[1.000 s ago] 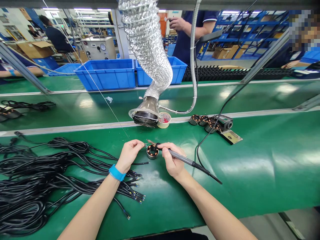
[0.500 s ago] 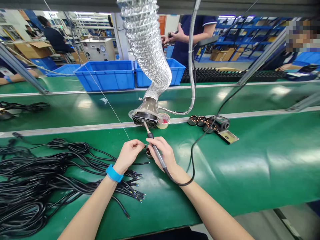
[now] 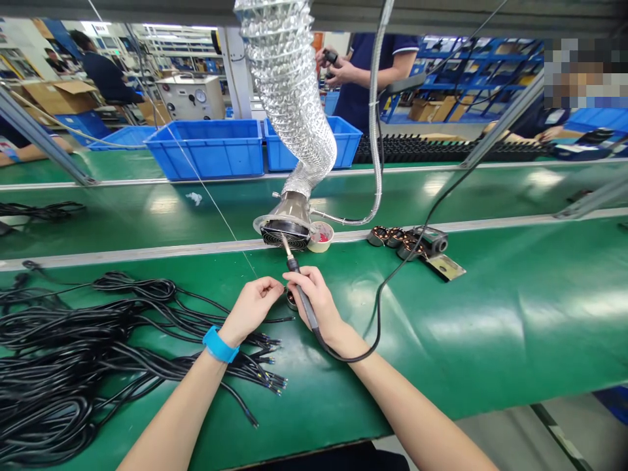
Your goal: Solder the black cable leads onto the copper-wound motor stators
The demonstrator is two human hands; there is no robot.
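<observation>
My right hand (image 3: 324, 307) grips a soldering iron (image 3: 306, 302), its tip pointing up and away toward the fan grille of the fume hood (image 3: 287, 232). Close by, my left hand (image 3: 251, 306) has thumb and forefinger pinched; what they hold is too small to make out. A small motor stator (image 3: 291, 299) with copper windings stands between both hands, partly hidden by my right fingers. Down toward my left hand runs a thin pale strand (image 3: 223, 219); its lower end is hard to follow. The iron's black cord loops over my right wrist.
Black cables (image 3: 122, 333) with stripped ends pile up on the left of the green bench (image 3: 471, 333). Several stators (image 3: 377, 236) sit by an iron stand (image 3: 436, 243) at right. A tape roll (image 3: 321, 237) touches the hood. Blue bins (image 3: 209, 150) and other people are beyond.
The soldering iron and my right hand have shifted slightly left, beside the stator. My left hand keeps its pinch. In the background, a person's hands have moved.
</observation>
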